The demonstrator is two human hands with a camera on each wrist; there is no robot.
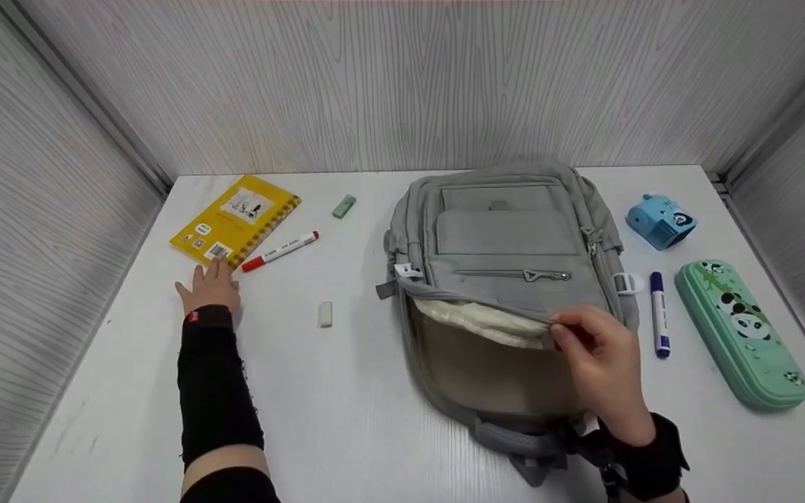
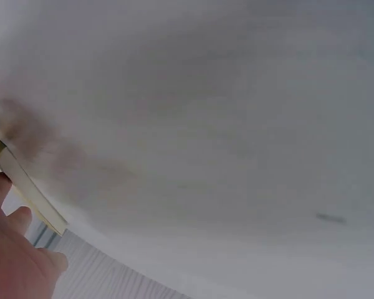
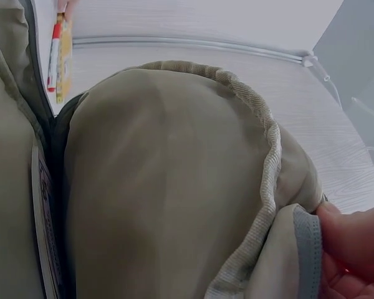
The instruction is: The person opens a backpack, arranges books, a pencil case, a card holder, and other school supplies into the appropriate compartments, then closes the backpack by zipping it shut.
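Note:
My left hand (image 1: 212,290) lies at the near edge of a yellow book (image 1: 224,216), its fingers spread and the fingertips touching that edge. In the left wrist view the fingers (image 2: 15,224) meet the book's page side (image 2: 34,193). A grey backpack (image 1: 507,230) lies on its back with its main compartment unzipped. My right hand (image 1: 602,360) pinches the edge of its front panel between thumb and fingers and holds it lifted. The right wrist view shows the beige lining (image 3: 162,180) and a thin, book-like item (image 3: 42,218) standing inside.
A red marker (image 1: 280,251), a green eraser (image 1: 344,206) and a white eraser (image 1: 325,314) lie left of the backpack. On its right are a blue pencil sharpener (image 1: 661,220), a blue marker (image 1: 660,314) and a green panda pencil case (image 1: 741,332). Grey panels (image 1: 402,84) enclose the white table (image 1: 346,419).

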